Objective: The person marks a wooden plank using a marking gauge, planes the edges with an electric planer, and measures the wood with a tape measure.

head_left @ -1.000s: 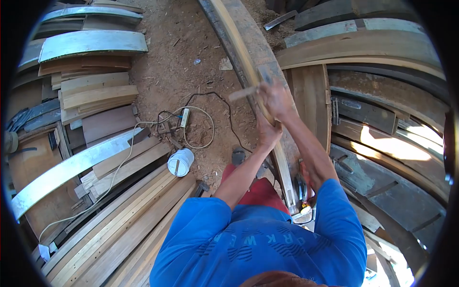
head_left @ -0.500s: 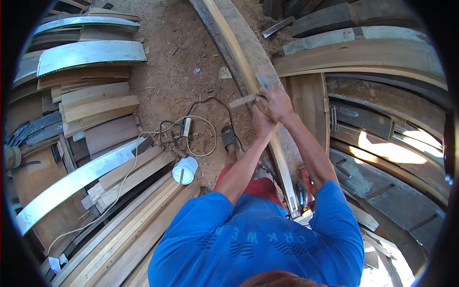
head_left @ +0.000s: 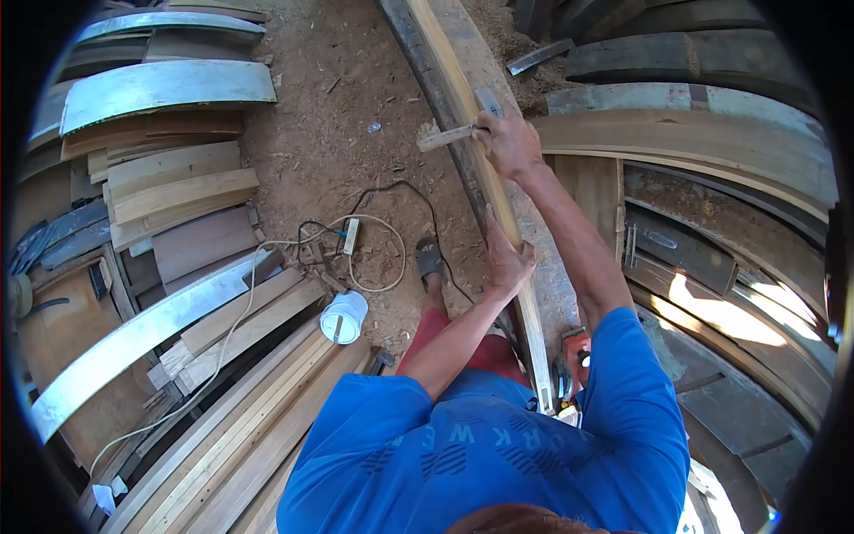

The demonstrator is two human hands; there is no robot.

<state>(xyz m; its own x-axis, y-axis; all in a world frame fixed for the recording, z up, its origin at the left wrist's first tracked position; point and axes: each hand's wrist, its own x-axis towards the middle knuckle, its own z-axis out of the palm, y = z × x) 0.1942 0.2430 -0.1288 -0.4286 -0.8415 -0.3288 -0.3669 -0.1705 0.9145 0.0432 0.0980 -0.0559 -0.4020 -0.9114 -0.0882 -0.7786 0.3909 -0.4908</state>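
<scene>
The wooden strip (head_left: 497, 198) is gripped by the left hand (head_left: 511, 267), its fingers curled around the edges – presumably so it is steadied. Beyond those fingertips, a crossbarred tool (head_left: 447, 137) is clasped in the right hand's (head_left: 511, 145) bent fingers – its bar directed across the strip.
</scene>
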